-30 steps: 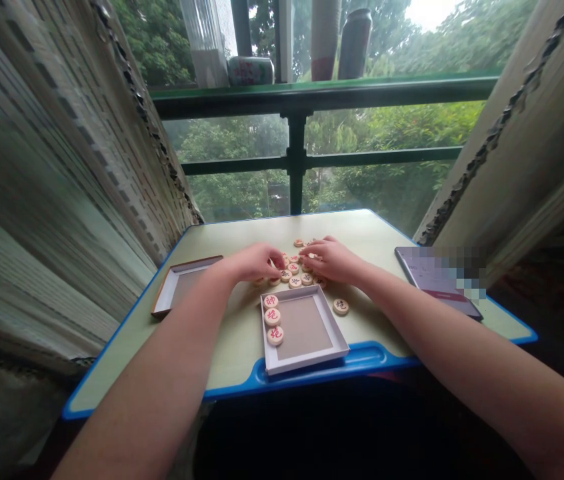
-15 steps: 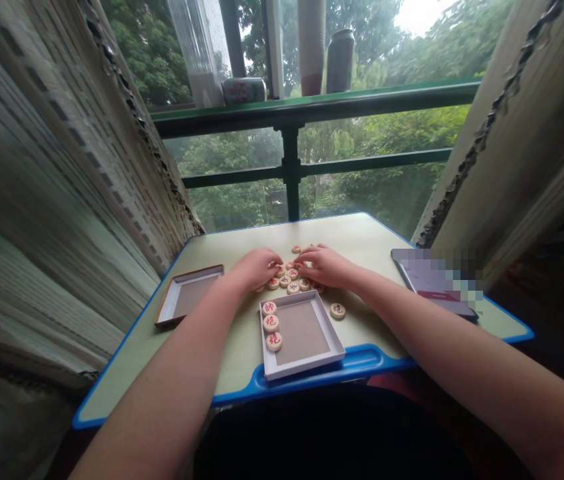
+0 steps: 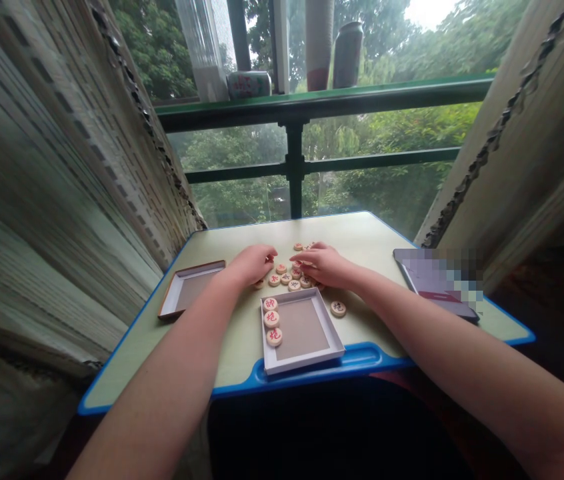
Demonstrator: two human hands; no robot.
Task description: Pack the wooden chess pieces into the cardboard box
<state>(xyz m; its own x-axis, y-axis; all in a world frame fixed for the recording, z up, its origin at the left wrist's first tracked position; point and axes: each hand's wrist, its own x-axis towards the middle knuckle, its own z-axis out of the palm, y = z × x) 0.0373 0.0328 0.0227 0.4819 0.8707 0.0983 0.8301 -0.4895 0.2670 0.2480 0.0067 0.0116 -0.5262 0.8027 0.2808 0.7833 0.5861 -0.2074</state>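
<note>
Several round wooden chess discs (image 3: 289, 275) with red characters lie loose in the middle of a small desk (image 3: 362, 233). My left hand (image 3: 252, 263) rests on the left side of the pile, fingers curled over discs. On the right side my right hand (image 3: 325, 263) lies palm down with fingers stretched toward the pile. Just in front stands a shallow white box (image 3: 307, 330) holding three discs (image 3: 271, 320) along its left wall. One disc (image 3: 338, 308) lies alone to the right of the box.
A second shallow tray with a brown rim (image 3: 189, 288) sits at the desk's left. A dark tablet-like slab (image 3: 435, 283) lies at the right edge. Curtains hang on both sides. Cans and cups (image 3: 249, 83) stand on the green window rail behind.
My hands have drawn slightly apart over the pile, the left pulling a little to the left. The camera has shifted a bit. The box and its three discs have not moved.
</note>
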